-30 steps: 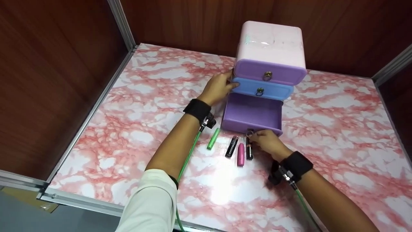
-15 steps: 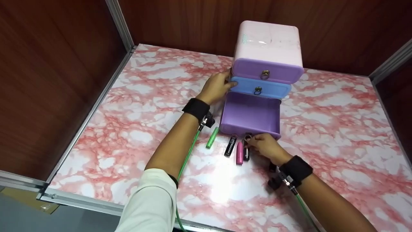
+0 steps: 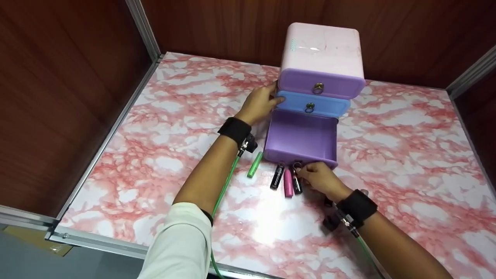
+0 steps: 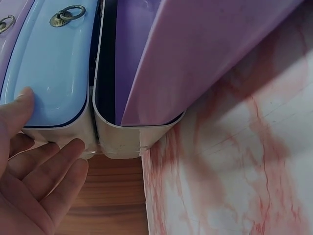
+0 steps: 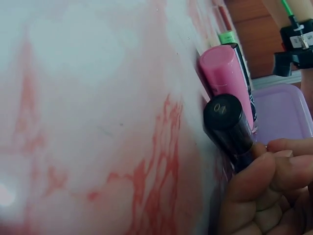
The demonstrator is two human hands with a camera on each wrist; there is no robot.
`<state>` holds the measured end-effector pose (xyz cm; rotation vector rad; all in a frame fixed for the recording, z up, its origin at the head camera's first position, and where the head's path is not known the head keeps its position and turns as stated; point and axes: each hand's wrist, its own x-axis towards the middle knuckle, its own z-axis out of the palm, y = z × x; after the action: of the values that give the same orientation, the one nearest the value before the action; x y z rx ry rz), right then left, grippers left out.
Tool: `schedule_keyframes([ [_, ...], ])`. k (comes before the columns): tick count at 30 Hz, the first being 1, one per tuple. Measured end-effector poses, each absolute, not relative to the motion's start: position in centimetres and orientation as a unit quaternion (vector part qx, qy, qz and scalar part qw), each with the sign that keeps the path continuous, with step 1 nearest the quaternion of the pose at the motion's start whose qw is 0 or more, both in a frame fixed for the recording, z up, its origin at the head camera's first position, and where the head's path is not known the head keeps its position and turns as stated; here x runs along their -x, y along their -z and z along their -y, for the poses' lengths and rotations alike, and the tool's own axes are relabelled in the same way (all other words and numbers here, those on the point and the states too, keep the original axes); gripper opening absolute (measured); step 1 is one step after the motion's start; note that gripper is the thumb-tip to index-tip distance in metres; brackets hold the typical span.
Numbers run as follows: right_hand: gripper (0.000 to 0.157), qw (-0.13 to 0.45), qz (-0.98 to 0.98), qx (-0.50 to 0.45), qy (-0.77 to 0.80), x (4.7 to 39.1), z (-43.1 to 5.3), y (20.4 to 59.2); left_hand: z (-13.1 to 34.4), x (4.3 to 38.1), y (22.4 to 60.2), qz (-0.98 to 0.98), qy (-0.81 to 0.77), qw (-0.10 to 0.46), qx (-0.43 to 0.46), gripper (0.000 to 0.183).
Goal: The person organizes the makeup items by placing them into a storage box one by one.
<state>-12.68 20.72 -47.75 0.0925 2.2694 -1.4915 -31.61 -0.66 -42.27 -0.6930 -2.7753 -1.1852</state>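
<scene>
A small drawer cabinet [image 3: 321, 50] has a pale pink top, a purple upper drawer, a blue middle drawer [image 3: 329, 106] and a purple bottom drawer [image 3: 302, 135] pulled out, with nothing inside. My left hand [image 3: 257, 104] braces the cabinet's left side, thumb on the blue front and fingers loosely extended along the side wall. With thumb and fingertips my right hand [image 3: 319, 176] pinches the ring pull [image 3: 297, 165] of the bottom drawer. Right beside those fingertips lies a black tube [image 5: 225, 117] marked 04. A pink tube [image 3: 288, 183] lies against it.
Farther left on the marbled tabletop [image 3: 174, 162] lie another black tube [image 3: 277, 176] and a green tube [image 3: 255, 164], near the drawer's front. Dark wood panels [image 3: 217, 31] stand behind and at both sides. Green cables run from both wrist cameras.
The bottom drawer has come slightly farther out toward me, with the right hand on its ring pull. The black tube by that hand has turned and now lies closer to the pink one.
</scene>
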Motion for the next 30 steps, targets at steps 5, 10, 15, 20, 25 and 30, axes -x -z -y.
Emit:
schedule_keyframes([
  [5, 0.033, 0.216, -0.803, -0.019, 0.555, 12.4, -21.3, 47.3, 1.2, 31.7, 42.5, 0.892, 0.380, 0.030, 0.243, 0.044],
  [10, 0.034, 0.198, -0.802, -0.014, 0.564, 12.2, -22.8, 46.4, 2.7, 31.3, 42.9, 0.890, 0.376, 0.026, 0.256, 0.060],
  [15, 0.038, 0.160, -0.795, -0.008, 0.585, 11.6, -25.1, 45.2, 5.4, 30.5, 42.9, 0.907, 0.352, 0.029, 0.229, 0.059],
  [20, 0.037, 0.116, -0.775, -0.006, 0.621, 11.0, -27.4, 44.3, 8.5, 30.0, 43.2, 0.905, 0.365, 0.042, 0.213, 0.057],
  [25, 0.039, 0.104, -0.740, -0.016, 0.665, 10.7, -29.0, 44.2, 11.2, 29.1, 43.9, 0.904, 0.375, 0.047, 0.199, 0.055],
  [30, 0.038, 0.104, -0.726, -0.023, 0.680, 10.5, -29.5, 44.4, 13.2, 27.2, 44.9, 0.921, 0.331, 0.034, 0.200, 0.030],
])
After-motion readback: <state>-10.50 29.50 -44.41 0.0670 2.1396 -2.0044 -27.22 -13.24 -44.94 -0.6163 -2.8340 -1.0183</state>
